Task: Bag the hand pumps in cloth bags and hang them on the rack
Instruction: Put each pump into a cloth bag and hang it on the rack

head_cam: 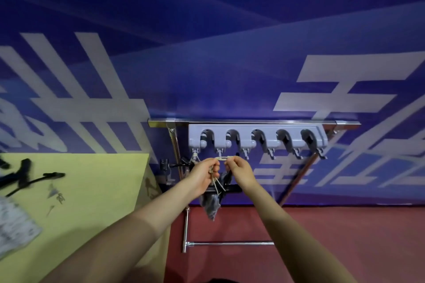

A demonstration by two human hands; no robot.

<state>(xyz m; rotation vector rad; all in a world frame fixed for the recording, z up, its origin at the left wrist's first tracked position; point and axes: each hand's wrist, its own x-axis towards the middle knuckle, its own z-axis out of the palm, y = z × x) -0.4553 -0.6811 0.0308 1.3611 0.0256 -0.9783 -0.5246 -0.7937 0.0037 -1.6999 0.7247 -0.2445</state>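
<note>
We see a dark cloth bag [212, 204] hanging just below the grey rack [257, 139], its pale cord [224, 158] stretched level under the rack's second hook [220, 151]. Our left hand [202, 176] pinches one end of the cord, loose strands trailing beneath it; our right hand [240, 171] pinches the other end. The rack is fixed on a metal stand [186, 225] before a blue banner [207, 53]. Left of the rack, a yellow table [92, 190] holds black pumps [25, 174], blurred, and pale cloth [13, 227].
</note>
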